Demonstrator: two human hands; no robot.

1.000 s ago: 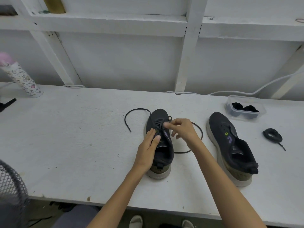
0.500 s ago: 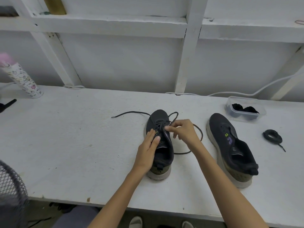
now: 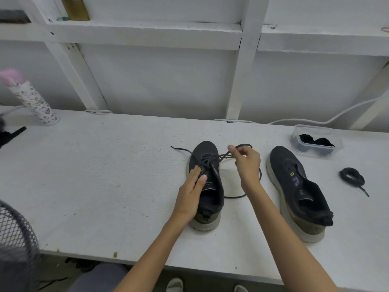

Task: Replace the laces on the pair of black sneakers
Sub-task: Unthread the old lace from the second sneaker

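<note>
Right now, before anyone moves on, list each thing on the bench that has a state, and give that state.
Sneaker under the hands: upright, partly laced.
Lace: threaded through it, one strand pulled taut.
Left hand: fingers flat on the sneaker.
Right hand: pinches the lace.
Other sneaker: upright, unlaced.
Coiled lace: bundled, untouched.
Clear container: lidless, dark bundles inside.

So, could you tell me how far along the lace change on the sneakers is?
Done: the bare sneaker has no lace, and a coiled lace lies beside it. In hand: the left hand steadies the other sneaker while the right hand pinches its lace, threaded through the front eyelets only. Left: finishing this one, then lacing the bare sneaker.
</note>
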